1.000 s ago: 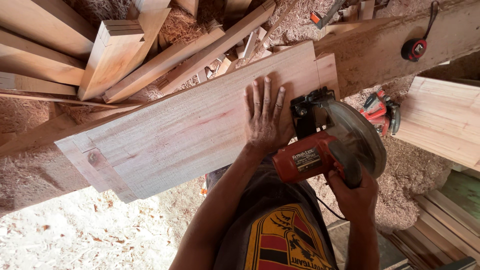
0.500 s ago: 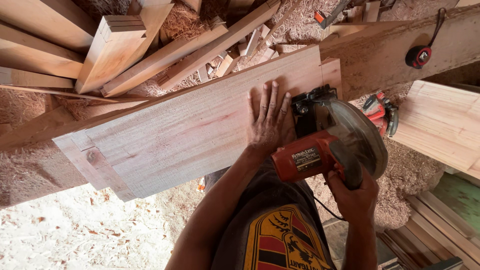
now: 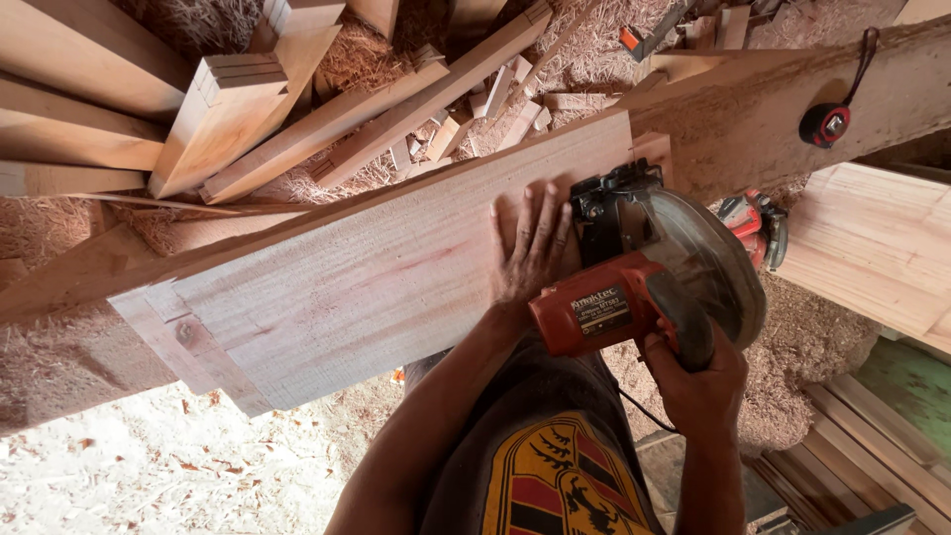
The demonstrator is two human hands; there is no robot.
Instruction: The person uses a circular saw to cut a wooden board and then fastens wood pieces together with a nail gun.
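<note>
**Saw Edges Along the Board's End**

The right hand (image 3: 699,388) is wrapped tight around the black handle of the red-bodied circular saw with the grey metal blade guard (image 3: 649,272). The saw sits at the right end of the wide pale wooden board (image 3: 367,287), its black base riding on the board's face. The left hand (image 3: 532,248) lies flat just beside the saw, fingers spread, gripping nothing, pressing the board down.

Compared with a second ago, the saw and both hands sit slightly further across the board's end, so the cut appears to be advancing, though the kerf itself is hidden under the tool.

The board rests tilted on a heavy rough timber beam (image 3: 753,119) serving as worktop. A red and black tape measure (image 3: 824,124) lies on that beam. Loose pale wooden planks (image 3: 238,119) pile up beyond, over sawdust and shavings (image 3: 99,476).
</note>
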